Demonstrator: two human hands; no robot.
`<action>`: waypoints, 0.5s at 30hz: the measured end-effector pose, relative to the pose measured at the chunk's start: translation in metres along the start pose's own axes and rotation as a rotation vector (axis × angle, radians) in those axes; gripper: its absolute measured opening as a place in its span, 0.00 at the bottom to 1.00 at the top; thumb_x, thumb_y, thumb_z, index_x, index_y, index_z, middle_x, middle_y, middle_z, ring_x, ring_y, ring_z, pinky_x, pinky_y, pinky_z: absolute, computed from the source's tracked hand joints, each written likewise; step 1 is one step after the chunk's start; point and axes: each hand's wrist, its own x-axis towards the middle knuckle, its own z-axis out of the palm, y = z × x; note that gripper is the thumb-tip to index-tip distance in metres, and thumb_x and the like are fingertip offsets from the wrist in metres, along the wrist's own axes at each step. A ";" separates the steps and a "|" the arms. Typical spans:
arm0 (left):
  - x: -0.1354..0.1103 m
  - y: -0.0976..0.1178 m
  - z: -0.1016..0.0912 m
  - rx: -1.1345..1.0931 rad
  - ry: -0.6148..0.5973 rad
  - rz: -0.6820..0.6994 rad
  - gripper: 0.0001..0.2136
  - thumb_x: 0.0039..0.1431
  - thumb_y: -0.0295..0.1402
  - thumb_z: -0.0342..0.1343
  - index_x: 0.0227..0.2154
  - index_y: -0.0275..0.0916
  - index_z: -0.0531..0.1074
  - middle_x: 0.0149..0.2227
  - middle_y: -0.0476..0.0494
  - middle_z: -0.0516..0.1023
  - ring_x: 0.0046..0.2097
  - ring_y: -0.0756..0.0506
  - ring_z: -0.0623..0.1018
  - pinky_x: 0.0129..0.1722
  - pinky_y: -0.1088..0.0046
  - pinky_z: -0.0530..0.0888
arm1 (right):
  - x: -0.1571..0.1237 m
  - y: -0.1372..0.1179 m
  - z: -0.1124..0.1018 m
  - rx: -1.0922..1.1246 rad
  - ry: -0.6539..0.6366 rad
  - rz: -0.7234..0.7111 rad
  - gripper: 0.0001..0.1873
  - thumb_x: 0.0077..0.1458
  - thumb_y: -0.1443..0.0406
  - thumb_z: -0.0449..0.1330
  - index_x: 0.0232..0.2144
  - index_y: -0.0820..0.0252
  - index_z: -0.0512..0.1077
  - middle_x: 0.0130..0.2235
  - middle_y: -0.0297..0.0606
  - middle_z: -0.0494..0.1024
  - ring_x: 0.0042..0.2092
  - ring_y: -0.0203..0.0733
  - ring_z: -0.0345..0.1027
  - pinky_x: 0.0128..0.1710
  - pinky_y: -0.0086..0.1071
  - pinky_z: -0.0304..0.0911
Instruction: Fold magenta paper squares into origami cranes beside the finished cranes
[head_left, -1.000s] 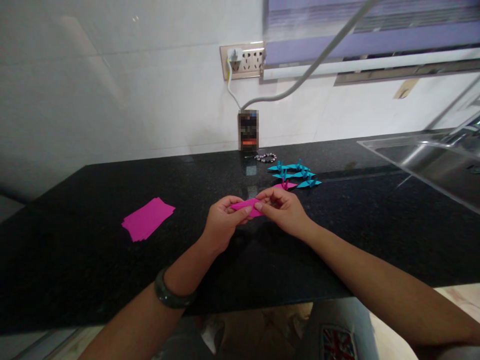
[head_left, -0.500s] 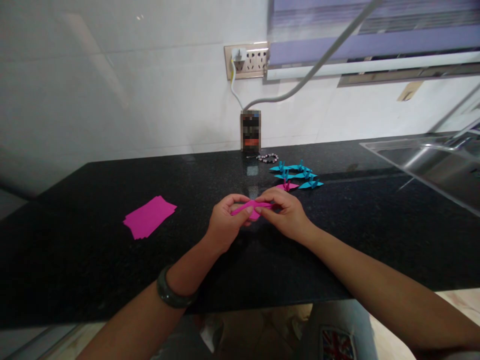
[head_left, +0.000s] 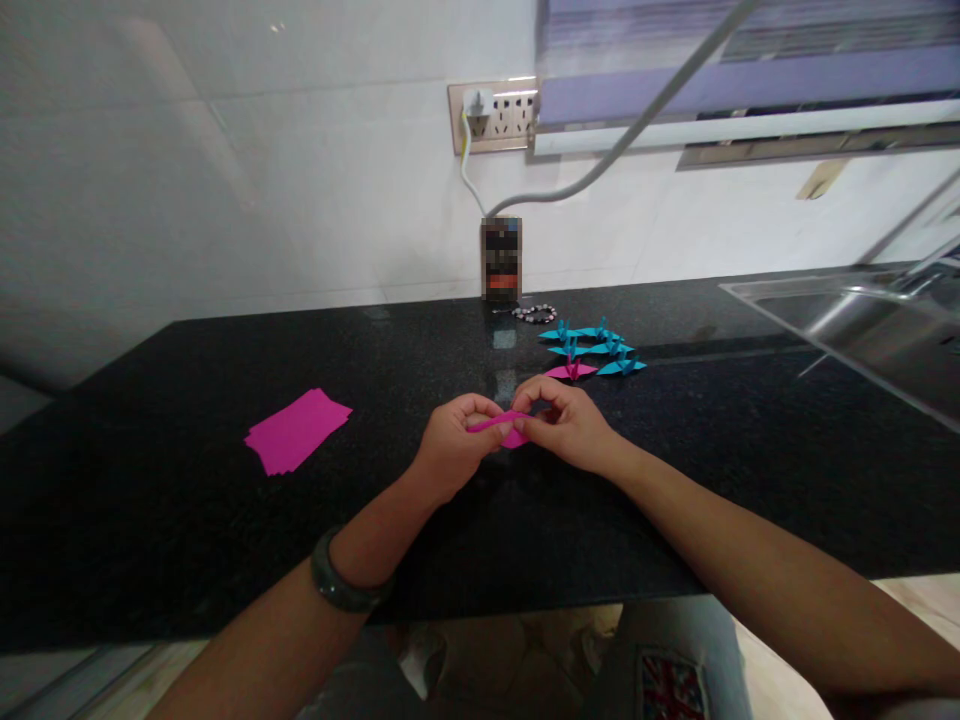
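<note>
Between my two hands is a folded piece of pink paper (head_left: 514, 436), held just above the dark countertop. My left hand (head_left: 459, 445) pinches its left side, thumb in front and fingers behind. On the other side, my right hand (head_left: 568, 428) grips it between thumb and curled index finger. Parts of the paper are hidden by the fingers. Just beyond my right hand lie a pink paper crane (head_left: 571, 371) and several blue paper cranes (head_left: 611, 348). A stack of pink paper sheets (head_left: 298, 432) lies to the left of my left hand.
A phone (head_left: 502, 260) leans against the wall with a beaded strap (head_left: 535, 314) beside it. Above it, a cable runs to a wall socket (head_left: 493, 115). A steel sink (head_left: 862, 330) is set into the black counter (head_left: 187, 550) at right.
My right fingers have shifted inward and curled over the paper. Its right point, which stuck out before, is no longer visible. The left hand has barely moved.
</note>
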 end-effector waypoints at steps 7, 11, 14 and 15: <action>0.001 0.002 0.000 -0.100 0.007 -0.045 0.13 0.39 0.33 0.63 0.28 0.35 0.67 0.22 0.49 0.75 0.24 0.52 0.73 0.25 0.77 0.70 | 0.001 0.001 -0.001 -0.016 0.058 -0.152 0.05 0.47 0.65 0.59 0.30 0.56 0.73 0.32 0.37 0.72 0.34 0.37 0.65 0.31 0.31 0.61; 0.002 0.002 -0.001 -0.122 0.022 -0.069 0.13 0.39 0.32 0.63 0.29 0.35 0.67 0.24 0.48 0.75 0.26 0.51 0.74 0.25 0.77 0.70 | 0.002 0.000 -0.002 -0.077 0.064 -0.229 0.07 0.47 0.66 0.59 0.32 0.54 0.74 0.31 0.36 0.72 0.34 0.37 0.65 0.33 0.33 0.61; 0.002 0.003 -0.001 -0.122 0.016 -0.080 0.13 0.40 0.31 0.62 0.29 0.34 0.67 0.24 0.48 0.75 0.26 0.51 0.74 0.25 0.78 0.70 | 0.002 -0.001 -0.004 -0.087 0.054 -0.244 0.08 0.47 0.69 0.58 0.31 0.54 0.75 0.31 0.36 0.71 0.34 0.36 0.65 0.33 0.32 0.61; 0.002 0.003 -0.001 -0.123 0.011 -0.084 0.13 0.40 0.31 0.62 0.29 0.34 0.67 0.24 0.48 0.75 0.26 0.52 0.74 0.25 0.78 0.70 | 0.002 -0.001 -0.004 -0.081 0.049 -0.251 0.08 0.47 0.69 0.57 0.31 0.54 0.75 0.31 0.36 0.71 0.34 0.36 0.65 0.33 0.31 0.61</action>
